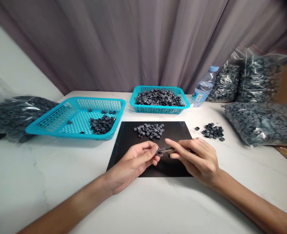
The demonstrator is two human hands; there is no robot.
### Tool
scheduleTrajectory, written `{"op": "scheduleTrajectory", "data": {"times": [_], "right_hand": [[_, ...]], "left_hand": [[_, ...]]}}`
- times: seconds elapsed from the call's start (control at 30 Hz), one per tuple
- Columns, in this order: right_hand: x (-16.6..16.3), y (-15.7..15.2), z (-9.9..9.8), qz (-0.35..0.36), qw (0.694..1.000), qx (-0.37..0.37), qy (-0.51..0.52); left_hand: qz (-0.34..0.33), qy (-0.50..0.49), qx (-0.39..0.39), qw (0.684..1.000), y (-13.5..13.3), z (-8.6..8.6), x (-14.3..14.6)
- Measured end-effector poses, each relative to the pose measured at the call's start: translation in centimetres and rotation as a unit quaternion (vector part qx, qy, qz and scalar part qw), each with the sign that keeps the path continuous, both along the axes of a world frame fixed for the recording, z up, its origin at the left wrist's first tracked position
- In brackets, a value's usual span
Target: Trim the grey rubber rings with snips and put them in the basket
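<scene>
No words, brand or numbers can be read, and the only marking that can be made out is a small black-and-white barcode (199, 97) on the blue label (204, 97) of the clear plastic blue-capped bottle (206, 81) at about two o'clock from the middle of the view.

Desk (48, 182), white, grey-veined, marble-look top. Directly upon it: one black mat (124, 146), flat, centre; one blue basket (67, 134), left; one smaller blue basket (159, 110), far centre; one capped clear bottle (204, 89), upright, just beside the smaller basket; one loose pile of short grey tubes (213, 131), right of mat; one filled clear bag (260, 125), far right.
</scene>
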State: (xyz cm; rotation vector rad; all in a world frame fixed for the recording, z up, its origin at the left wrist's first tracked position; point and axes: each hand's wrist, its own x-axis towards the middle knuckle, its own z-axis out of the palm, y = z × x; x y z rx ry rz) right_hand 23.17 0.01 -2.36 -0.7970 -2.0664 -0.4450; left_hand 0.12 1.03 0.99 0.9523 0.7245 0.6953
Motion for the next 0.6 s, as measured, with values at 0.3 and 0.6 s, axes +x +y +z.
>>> {"op": "scheduleTrajectory", "data": {"times": [0.3,0.6], "right_hand": [[-0.31,-0.12,0.01,0.001,1.0,-0.014,-0.004],[-0.22,-0.05,-0.04,-0.005,1.0,-0.018,-0.005]], "left_hand": [[0.012,0.006,0.003,1.0,0.08,-0.07,-0.08],[0.005,0.008,0.005,1.0,0.13,-0.06,-0.1]]}}
